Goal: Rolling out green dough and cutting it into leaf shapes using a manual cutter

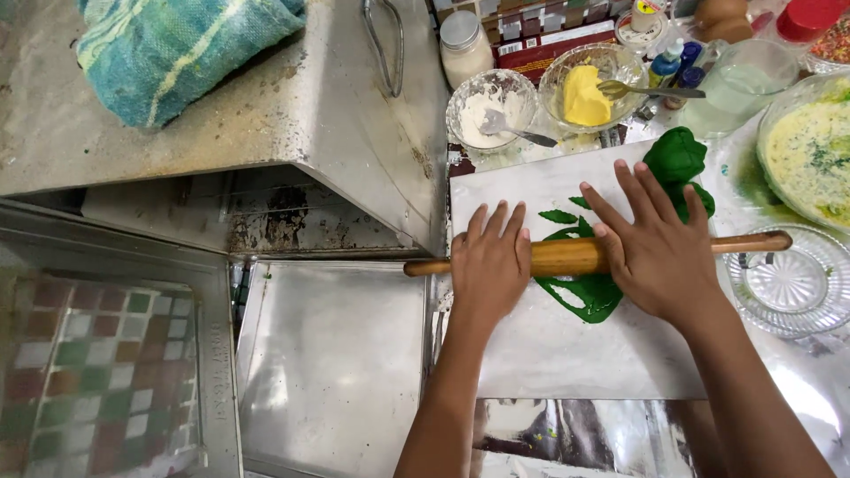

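Observation:
A wooden rolling pin (pixel 567 255) lies across a flattened sheet of green dough (pixel 591 295) on a white floured board (pixel 549 354). My left hand (pixel 490 264) presses flat on the pin's left part, fingers spread. My right hand (pixel 651 243) presses flat on the pin's right part. A lump of unrolled green dough (pixel 676 158) sits at the board's far right corner, just beyond my right fingertips.
Behind the board stand a glass bowl of flour with a spoon (pixel 490 108), a bowl of yellow butter (pixel 591 87), a jar (pixel 463 42) and small bottles. A bowl of yellow batter (pixel 810 155) and an empty glass dish (pixel 791 281) are at right. A metal oven (pixel 266 133) with a towel (pixel 168 49) stands left.

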